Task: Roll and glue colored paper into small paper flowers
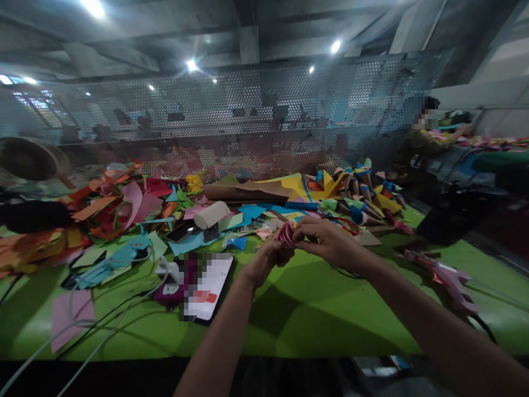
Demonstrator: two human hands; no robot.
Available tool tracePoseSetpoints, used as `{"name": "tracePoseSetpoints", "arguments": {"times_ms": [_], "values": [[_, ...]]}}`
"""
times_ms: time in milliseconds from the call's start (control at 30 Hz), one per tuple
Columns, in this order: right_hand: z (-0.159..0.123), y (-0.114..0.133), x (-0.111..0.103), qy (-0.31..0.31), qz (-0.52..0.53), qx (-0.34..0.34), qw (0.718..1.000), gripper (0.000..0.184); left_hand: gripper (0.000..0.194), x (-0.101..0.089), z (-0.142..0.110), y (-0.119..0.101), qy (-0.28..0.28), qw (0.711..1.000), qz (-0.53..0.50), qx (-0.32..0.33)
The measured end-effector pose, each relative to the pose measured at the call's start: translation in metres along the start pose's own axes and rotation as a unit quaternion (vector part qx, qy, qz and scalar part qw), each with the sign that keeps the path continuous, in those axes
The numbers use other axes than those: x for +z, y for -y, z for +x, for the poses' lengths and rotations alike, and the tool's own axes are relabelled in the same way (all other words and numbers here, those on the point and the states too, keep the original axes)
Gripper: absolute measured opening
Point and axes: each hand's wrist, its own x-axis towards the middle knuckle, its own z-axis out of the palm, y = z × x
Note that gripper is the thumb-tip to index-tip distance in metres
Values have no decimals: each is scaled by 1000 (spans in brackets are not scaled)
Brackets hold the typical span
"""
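Back from the worktop's front edge, my left hand grips the layered pink piece, my right hand pinches its side; light pressure should avoid crushing it.

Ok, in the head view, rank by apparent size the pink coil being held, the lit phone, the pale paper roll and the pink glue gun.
1. Lit phone and pink glue gun: too alike to rank, the gun longer but slimmer
2. Pale paper roll
3. Pink coil
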Motion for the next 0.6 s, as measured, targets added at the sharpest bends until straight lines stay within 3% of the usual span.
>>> {"name": "tracePoseSetpoints", "arguments": {"times_ms": [167, 400, 600], "values": [[-3, -4, 0, -15, 30, 14, 999, 11, 40, -2, 1, -2, 6, 1000, 0, -4], [-9, -3, -9, -105, 63, 70, 990, 13, 40, -2, 2, -4, 11, 1000, 4, 9], [-9, 2, -2, -88, 48, 55, 993, 10, 40, 3, 2, -6, 12, 1000, 24, 4]]}}
